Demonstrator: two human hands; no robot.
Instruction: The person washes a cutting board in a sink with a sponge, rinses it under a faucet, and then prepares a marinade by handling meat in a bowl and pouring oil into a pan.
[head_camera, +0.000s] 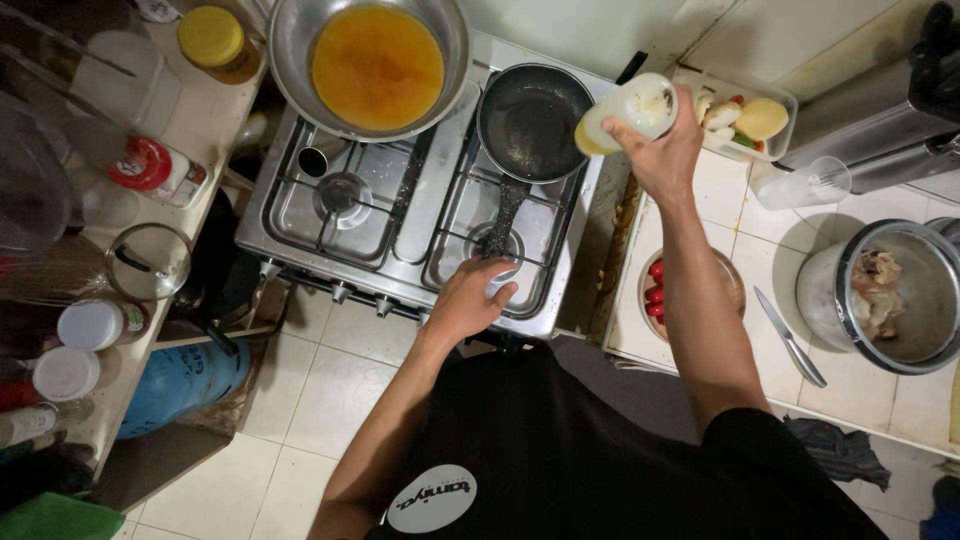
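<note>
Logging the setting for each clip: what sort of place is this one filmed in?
Most likely a small home kitchen. A steel gas stove carries a dark frying pan and a metal bowl of orange liquid. The right hand tips a bottle toward the pan; a tiled counter holds a knife.

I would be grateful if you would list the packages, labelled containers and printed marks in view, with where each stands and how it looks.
Squeeze bottle: in the right hand, tilted over the black pan; pale, yellowish liquid.
Jar: shelf top left; yellow lid.
Bottle: shelf left, lying down; red cap, white label.
Oval logo: on the black shirt; white.
</note>
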